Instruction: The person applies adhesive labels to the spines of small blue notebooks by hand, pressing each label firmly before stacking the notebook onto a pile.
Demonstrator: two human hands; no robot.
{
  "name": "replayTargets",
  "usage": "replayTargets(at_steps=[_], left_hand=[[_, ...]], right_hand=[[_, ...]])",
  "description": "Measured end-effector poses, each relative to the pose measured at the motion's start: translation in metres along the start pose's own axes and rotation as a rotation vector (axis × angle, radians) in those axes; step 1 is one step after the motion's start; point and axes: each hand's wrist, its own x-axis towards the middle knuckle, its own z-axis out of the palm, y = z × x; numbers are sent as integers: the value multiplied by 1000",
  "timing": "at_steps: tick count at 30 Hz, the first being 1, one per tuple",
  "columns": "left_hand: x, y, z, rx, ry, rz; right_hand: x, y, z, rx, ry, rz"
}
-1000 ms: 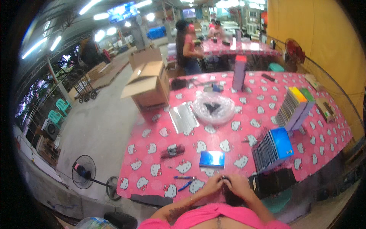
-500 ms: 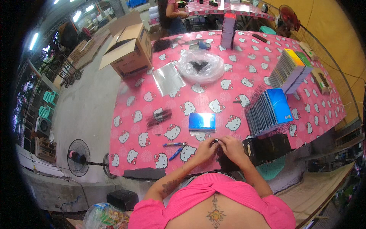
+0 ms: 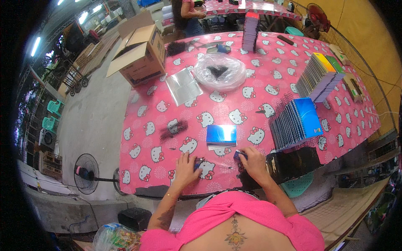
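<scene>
My left hand [image 3: 186, 170] rests low over the table, its fingers and thumb around blue-handled pliers [image 3: 198, 163], which it mostly hides. To the right, my right hand [image 3: 253, 164] is closed on a small dark blue block-like thing [image 3: 240, 155], whose kind I cannot make out. Just beyond and between the hands lies a small stack of blue-covered notebooks [image 3: 221, 134], with a white punched page edge showing at its near side. A tiny dark scrap [image 3: 230, 168] lies on the table between my hands.
A row of blue spiral notebooks [image 3: 295, 124] stands at right, yellow and green ones [image 3: 320, 77] behind it. Loose black binding coils [image 3: 173, 130] lie left. Farther back are a plastic bag [image 3: 220, 73], clear sheets [image 3: 184, 87] and an open carton [image 3: 140, 56]. A person [image 3: 190, 19] stands beyond.
My hands were together over a small dark thing near the table's front edge. They have parted: the left moved left onto the pliers, while the right now holds a dark blue thing.
</scene>
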Motion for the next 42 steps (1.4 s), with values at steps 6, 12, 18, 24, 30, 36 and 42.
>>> replayTargets(at_steps=[6,12,18,24,30,36,42], left_hand=[[-7,12,-4,-358,-155,-156],[17,89,5,-1772,-529,-664],[30,95,10,-1824,-623,-690],[34,95,12,-1896,-600,-687],[36,94,13,-1845,-589,-678],[34,111,-5,-312,42,34],[24,43,17,-359,33,24]], right_hand=[[1,0,4,-10,1,10],[0,-3,7,-45,29,-3],[-1,-7,6,-44,36,20],[-1,-3,8,-33,53,7],[0,-5,9,-38,48,12],[0,-3,8,-38,38,-1],[-8,9,-16,-126,-58,-10]])
